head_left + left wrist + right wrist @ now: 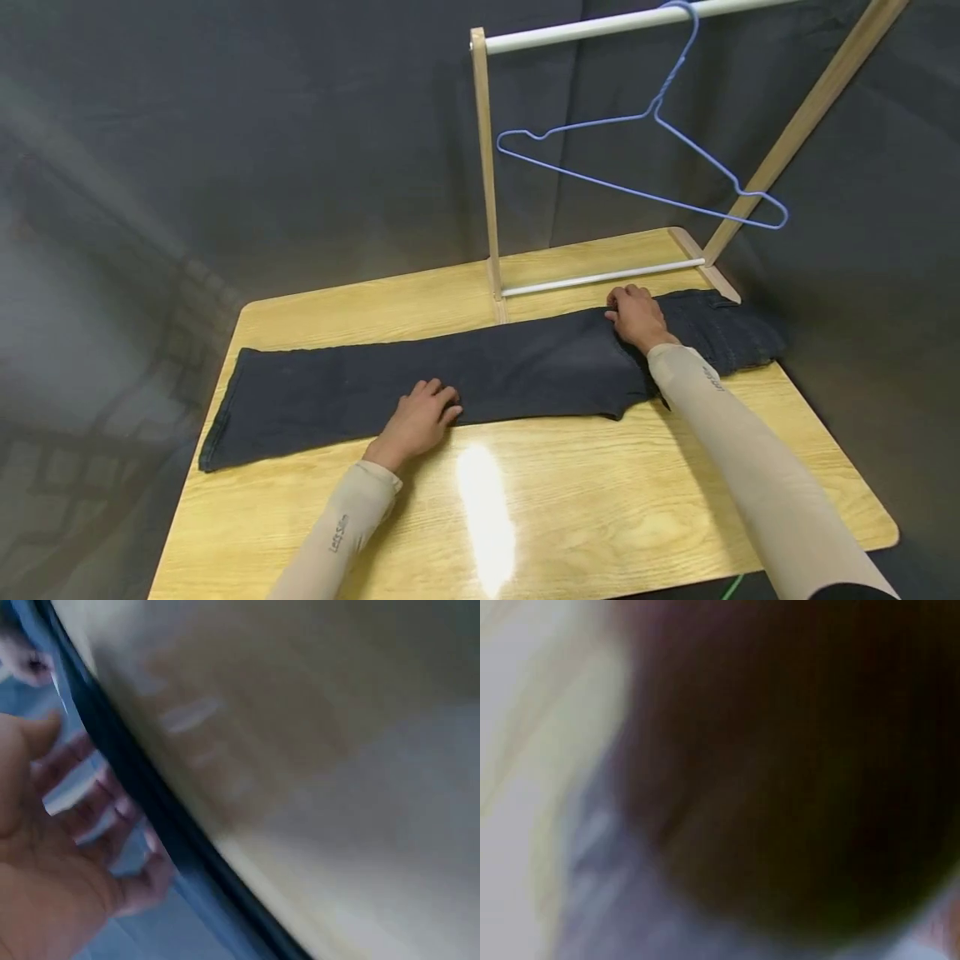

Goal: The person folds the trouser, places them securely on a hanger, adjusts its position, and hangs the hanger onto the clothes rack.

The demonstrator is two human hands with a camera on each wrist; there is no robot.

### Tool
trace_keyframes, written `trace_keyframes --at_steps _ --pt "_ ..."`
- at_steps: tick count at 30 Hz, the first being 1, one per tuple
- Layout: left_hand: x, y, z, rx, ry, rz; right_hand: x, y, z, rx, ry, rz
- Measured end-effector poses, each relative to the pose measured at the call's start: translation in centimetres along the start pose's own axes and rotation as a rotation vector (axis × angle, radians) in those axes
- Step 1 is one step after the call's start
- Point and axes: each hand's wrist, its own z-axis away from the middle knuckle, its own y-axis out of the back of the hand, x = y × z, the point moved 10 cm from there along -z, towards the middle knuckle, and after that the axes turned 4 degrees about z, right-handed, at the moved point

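Observation:
A pair of dark navy jeans [450, 367], folded lengthwise, lies across the table with the hem at the left and the waist at the right. My left hand [420, 417] rests at the near edge of the leg; its fingers look loosely bent over the fabric, not gripping, in the left wrist view. Farther right, my right hand [639, 318] lies on the upper part near the far edge, fingers slightly bent against the cloth. The right wrist view is dark and blurred, so its fingertips are hidden there.
The wooden table [585, 492] carries a rack with a wooden post [486, 167], a white top bar [570, 33] and a white lower bar [600, 278]. A blue wire hanger [600, 181] hangs from the top bar. Dark grey curtain [300, 150] surrounds the table.

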Motion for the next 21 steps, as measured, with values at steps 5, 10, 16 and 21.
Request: trace_keyframes --at_steps 5,10,16,21 --pt "-7.4 2.3 0.5 -0.058 0.266 -0.074 1.4 1.0 1.5 0.015 0.014 -0.05" --pt "-12.3 1.6 2.0 -0.22 0.454 -0.022 2.6 1.1 2.2 0.054 0.014 -0.006" --pt "-13.3 0.9 2.7 -0.237 0.497 0.045 3.2 2.3 1.6 0.154 0.014 0.061" --pt "-13.6 0.8 3.1 -0.257 0.516 0.032 3.1 4.4 1.4 0.3 0.028 0.034"
